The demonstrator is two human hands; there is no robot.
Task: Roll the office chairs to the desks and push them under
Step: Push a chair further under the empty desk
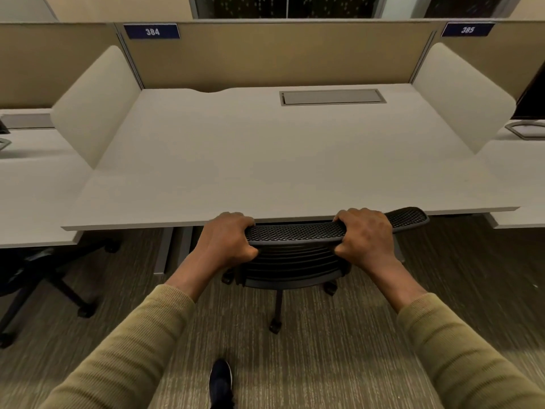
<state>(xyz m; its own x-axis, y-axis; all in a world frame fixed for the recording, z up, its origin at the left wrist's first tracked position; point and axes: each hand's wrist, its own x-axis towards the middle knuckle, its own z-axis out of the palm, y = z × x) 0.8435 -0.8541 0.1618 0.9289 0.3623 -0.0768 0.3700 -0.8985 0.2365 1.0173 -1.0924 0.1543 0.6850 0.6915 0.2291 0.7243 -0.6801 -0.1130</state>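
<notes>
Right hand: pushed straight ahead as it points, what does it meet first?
The right hand, gripping the black mesh chair back, would likely meet the front edge of the pale grey desktop first; gap unclear.

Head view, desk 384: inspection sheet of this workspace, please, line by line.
Surface: desk, pale top, hatch closed.
Job's things: office chair, backrest at the desk's front edge, one caster out on the carpet; second chair under the left desk.
Clutter: nothing seen.
Grips: left grip and right grip both curled round the backrest top.
Cables: nothing seen.
Surroundings: beige partition, plate 384, plate 385, monitor on the right desk.
</notes>
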